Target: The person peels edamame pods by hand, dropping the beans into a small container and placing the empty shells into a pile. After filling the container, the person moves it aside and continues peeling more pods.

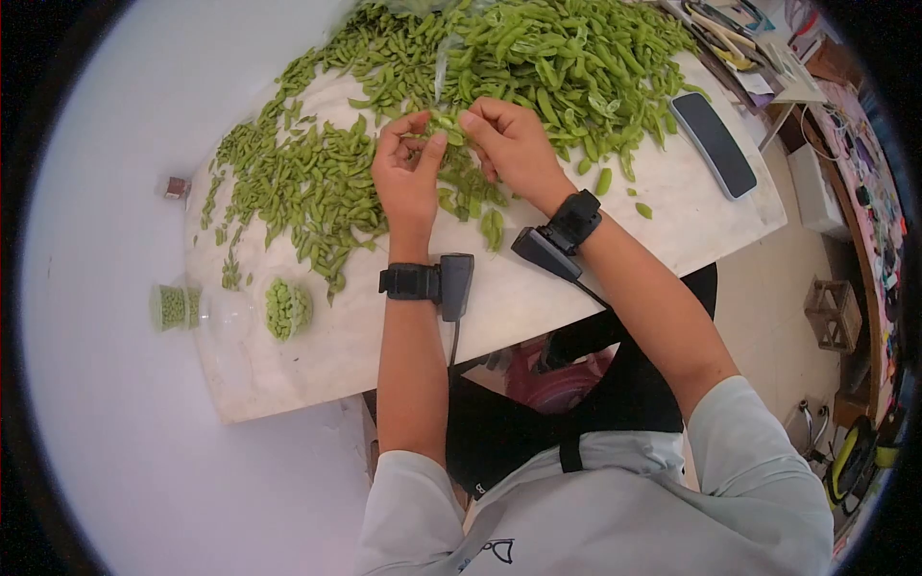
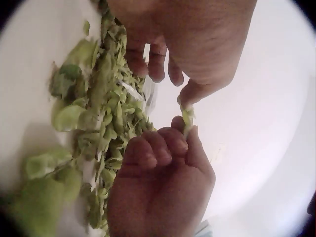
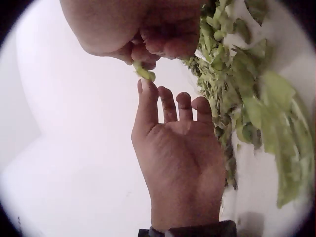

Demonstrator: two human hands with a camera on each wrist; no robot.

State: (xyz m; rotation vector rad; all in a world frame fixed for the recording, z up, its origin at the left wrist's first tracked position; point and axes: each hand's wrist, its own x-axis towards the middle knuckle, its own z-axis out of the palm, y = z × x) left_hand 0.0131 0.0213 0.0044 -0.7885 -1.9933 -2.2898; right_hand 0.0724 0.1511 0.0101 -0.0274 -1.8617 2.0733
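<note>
A green soybean pod (image 1: 445, 125) is held up between my two hands, over the near side of the pods on the table. My left hand (image 1: 408, 178) pinches one end between thumb and index finger, its other fingers curled towards the palm. At the opposite end, the thumb and index finger of my right hand (image 1: 519, 149) grip the pod. In the left wrist view the pod (image 2: 187, 118) stands between the fingertips of both hands. The right wrist view shows the right thumb (image 3: 147, 103) against its lower end.
Heaped soybean pods (image 1: 576, 67) cover the back of the white table (image 1: 615, 235), with smaller, darker pods (image 1: 307, 182) spread leftward. Shelled beans (image 1: 286, 309) sit in a clear cup at the near left. A dark-screened phone (image 1: 715, 144) lies right. Clear plastic (image 1: 444, 67) pokes up among the pods.
</note>
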